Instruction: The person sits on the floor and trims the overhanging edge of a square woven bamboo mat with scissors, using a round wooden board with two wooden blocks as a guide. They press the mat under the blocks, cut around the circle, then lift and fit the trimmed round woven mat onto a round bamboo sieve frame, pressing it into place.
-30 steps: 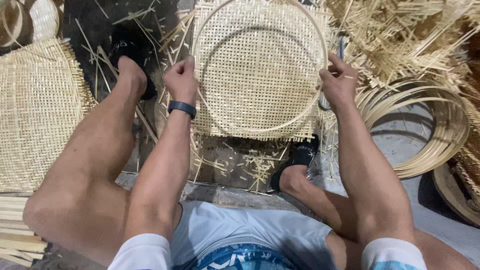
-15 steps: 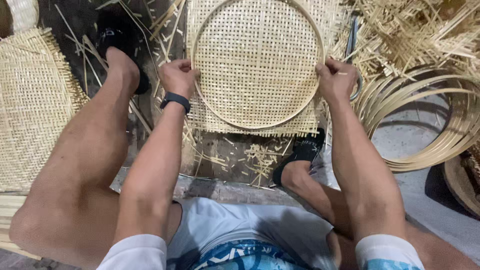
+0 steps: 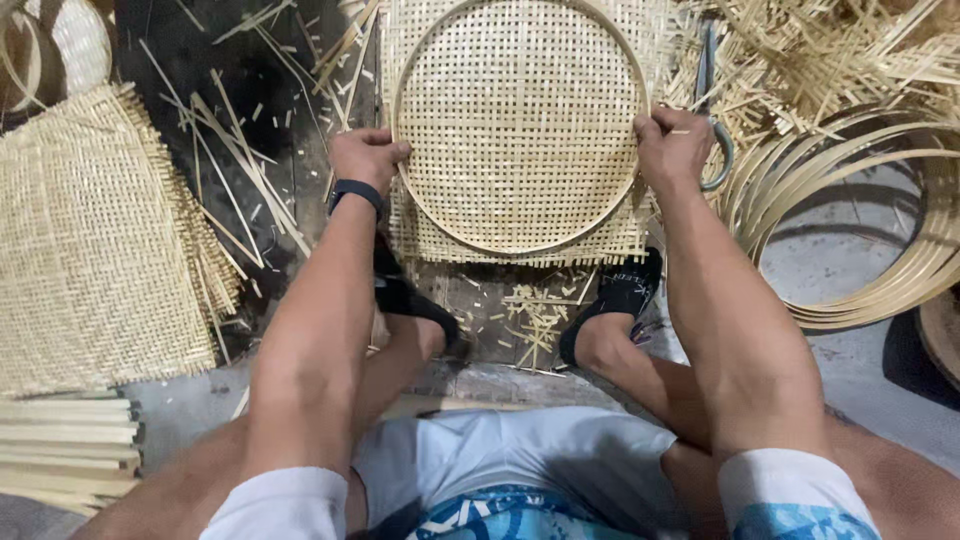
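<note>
1. Your left hand is clamped on the left edge of the round bamboo hoop, fingers curled over the rim; black wristband just below it
2. Your right hand grips the hoop's right edge, thumb & fingers pinched tight on rim + weave
3. Hoop lies flat on the woven bamboo mat, centre-top of view, on the floor between your feet; mat's frayed square corners stick out past the ring at bottom
4. Scissors w/ a grey-blue handle loop lie just beside your right hand, touching the mat's right edge
5. Black sandals on both feet, just below the mat
6. Second woven sheet far left, well apart from the hoop; stack of flat bamboo slats below it
7. Coiled bamboo strips at right; loose splints piled top right
8. Offcuts scattered on the dark floor btw your feet
9. No packages, labels or signs to be seen; only print is the blue pattern on your shorts, bottom centre
</note>
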The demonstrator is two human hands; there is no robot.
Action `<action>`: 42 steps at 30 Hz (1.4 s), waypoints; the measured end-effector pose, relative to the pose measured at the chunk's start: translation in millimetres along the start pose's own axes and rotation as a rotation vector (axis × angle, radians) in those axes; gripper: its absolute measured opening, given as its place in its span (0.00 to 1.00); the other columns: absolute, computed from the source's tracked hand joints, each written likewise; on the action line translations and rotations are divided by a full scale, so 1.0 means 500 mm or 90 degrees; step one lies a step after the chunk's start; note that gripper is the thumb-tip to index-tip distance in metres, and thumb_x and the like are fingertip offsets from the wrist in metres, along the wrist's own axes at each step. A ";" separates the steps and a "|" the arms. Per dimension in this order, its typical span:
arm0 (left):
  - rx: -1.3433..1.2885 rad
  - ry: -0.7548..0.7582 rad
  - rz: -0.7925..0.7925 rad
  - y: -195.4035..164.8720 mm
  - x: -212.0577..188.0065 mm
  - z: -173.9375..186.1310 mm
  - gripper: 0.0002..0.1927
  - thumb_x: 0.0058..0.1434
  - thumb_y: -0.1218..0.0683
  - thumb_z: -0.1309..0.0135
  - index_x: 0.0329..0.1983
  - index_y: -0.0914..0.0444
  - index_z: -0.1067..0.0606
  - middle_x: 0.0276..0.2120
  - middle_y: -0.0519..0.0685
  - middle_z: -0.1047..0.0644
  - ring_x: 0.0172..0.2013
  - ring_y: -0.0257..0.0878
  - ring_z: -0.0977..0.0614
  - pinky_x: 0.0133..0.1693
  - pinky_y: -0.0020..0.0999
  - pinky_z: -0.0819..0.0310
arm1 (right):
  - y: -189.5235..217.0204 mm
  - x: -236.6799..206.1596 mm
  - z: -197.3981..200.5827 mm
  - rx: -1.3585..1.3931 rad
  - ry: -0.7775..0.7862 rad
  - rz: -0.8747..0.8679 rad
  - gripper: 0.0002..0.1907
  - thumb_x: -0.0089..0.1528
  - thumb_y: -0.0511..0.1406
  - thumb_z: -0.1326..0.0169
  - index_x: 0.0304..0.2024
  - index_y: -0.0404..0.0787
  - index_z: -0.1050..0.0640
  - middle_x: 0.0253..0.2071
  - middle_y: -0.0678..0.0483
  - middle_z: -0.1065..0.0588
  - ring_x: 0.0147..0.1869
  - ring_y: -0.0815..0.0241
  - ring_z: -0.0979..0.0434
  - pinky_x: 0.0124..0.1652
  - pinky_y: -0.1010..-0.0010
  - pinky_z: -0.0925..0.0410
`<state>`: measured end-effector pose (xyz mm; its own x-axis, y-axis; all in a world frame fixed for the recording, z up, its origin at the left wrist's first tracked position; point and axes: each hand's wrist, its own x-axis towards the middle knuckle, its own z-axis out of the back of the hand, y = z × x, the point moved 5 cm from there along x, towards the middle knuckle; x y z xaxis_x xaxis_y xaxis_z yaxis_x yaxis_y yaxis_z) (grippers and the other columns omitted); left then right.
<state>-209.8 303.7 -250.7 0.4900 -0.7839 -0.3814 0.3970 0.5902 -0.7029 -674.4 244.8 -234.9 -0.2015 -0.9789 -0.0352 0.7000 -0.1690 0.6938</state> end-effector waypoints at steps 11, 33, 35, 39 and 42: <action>-0.043 0.037 0.040 -0.017 0.035 -0.012 0.18 0.44 0.60 0.26 0.39 0.66 0.16 0.31 0.50 0.15 0.31 0.36 0.15 0.37 0.30 0.19 | -0.006 0.031 0.003 0.056 0.011 -0.072 0.10 0.59 0.35 0.34 0.41 0.36 0.14 0.28 0.51 0.19 0.30 0.65 0.22 0.35 0.71 0.29; 0.187 0.065 -0.634 -0.419 0.156 -0.167 0.25 0.68 0.44 0.37 0.62 0.62 0.23 0.59 0.59 0.24 0.60 0.60 0.28 0.62 0.52 0.37 | 0.291 -0.164 -0.152 -0.265 0.392 0.517 0.57 0.56 0.65 0.49 0.73 0.38 0.50 0.74 0.31 0.55 0.78 0.32 0.63 0.69 0.33 0.66; 0.183 0.114 -0.573 -0.457 0.233 -0.228 0.21 0.71 0.40 0.43 0.56 0.58 0.20 0.52 0.55 0.20 0.53 0.57 0.22 0.55 0.52 0.30 | 0.270 -0.164 -0.204 -0.309 0.352 0.529 0.56 0.60 0.65 0.49 0.76 0.38 0.48 0.77 0.32 0.54 0.81 0.32 0.62 0.71 0.31 0.66; 0.159 0.075 -0.379 -0.460 0.308 -0.280 0.18 0.67 0.36 0.47 0.42 0.50 0.15 0.35 0.50 0.16 0.37 0.54 0.17 0.39 0.52 0.25 | 0.237 -0.151 -0.234 -0.350 0.252 0.591 0.55 0.64 0.65 0.49 0.79 0.38 0.46 0.78 0.35 0.52 0.82 0.32 0.61 0.74 0.31 0.66; 0.150 0.073 -0.340 -0.433 0.295 -0.287 0.17 0.63 0.36 0.46 0.41 0.48 0.15 0.34 0.48 0.16 0.36 0.52 0.16 0.39 0.51 0.25 | 0.255 -0.157 -0.209 -0.380 0.290 0.567 0.54 0.60 0.65 0.47 0.76 0.40 0.42 0.77 0.37 0.47 0.81 0.35 0.53 0.72 0.32 0.57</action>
<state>-334.9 32.9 -240.9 0.0932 -0.9922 -0.0833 0.7333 0.1250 -0.6683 -497.7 288.3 -218.9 0.7037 -0.7090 -0.0458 0.7058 0.6902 0.1596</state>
